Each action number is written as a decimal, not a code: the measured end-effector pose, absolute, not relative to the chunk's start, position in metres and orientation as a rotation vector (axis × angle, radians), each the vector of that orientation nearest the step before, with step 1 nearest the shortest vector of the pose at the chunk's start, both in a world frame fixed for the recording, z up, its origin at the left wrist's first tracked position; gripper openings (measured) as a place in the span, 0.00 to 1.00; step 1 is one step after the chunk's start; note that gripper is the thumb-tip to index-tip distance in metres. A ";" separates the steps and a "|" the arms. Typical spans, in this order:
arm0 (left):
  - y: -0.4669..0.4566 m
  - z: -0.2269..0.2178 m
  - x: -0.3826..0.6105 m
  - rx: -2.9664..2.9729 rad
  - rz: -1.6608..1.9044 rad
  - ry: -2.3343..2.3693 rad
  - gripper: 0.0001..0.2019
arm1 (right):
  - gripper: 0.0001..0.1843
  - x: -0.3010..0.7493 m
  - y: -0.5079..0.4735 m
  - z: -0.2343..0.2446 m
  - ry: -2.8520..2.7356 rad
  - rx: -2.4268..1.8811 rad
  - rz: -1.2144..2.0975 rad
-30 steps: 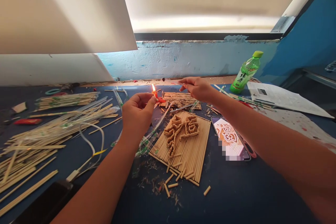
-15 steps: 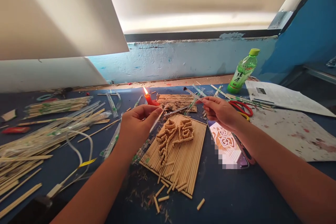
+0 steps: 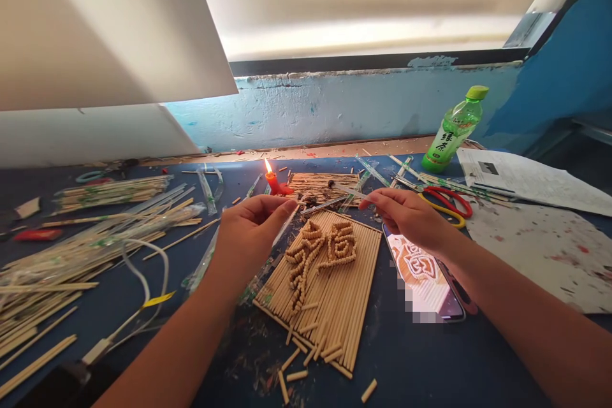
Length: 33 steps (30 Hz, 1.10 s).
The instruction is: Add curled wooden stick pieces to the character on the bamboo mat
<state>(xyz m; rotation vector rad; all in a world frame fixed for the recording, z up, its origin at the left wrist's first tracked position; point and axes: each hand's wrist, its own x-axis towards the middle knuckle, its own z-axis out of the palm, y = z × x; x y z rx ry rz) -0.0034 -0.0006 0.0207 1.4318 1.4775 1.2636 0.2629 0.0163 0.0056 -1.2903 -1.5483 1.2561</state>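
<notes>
My left hand (image 3: 251,229) is curled, its fingers pinched together above the left edge of a mat of bamboo sticks (image 3: 329,290); what it pinches is too small to name. My right hand (image 3: 406,217) pinches a thin stick (image 3: 347,190) with a dark tip, pointed left toward a lit red candle (image 3: 272,180). Short stick pieces form raised characters (image 3: 322,250) on the mat. A phone (image 3: 423,277) showing a picture lies right of the mat, under my right wrist.
Bundles of chopsticks and clear wrappers (image 3: 90,236) cover the left of the blue table. A second stick mat (image 3: 320,185) lies behind the candle. Red and yellow scissors (image 3: 447,204), a green bottle (image 3: 454,131) and papers (image 3: 530,182) are at the right. A white cable (image 3: 143,280) loops at left.
Both hands drew back from the candle flame toward me and over the stick mat. The right hand moved down and right with its thin stick.
</notes>
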 end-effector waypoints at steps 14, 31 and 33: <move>-0.004 0.021 0.000 1.489 1.332 1.407 0.08 | 0.18 0.249 0.000 0.012 -1.427 -1.087 1.736; -0.003 0.017 -0.001 1.585 1.337 1.424 0.09 | 0.19 0.249 0.000 0.008 -1.535 -1.064 1.701; -0.003 0.018 -0.001 1.586 1.335 1.433 0.09 | 0.20 0.249 0.000 0.007 -1.560 -1.078 1.678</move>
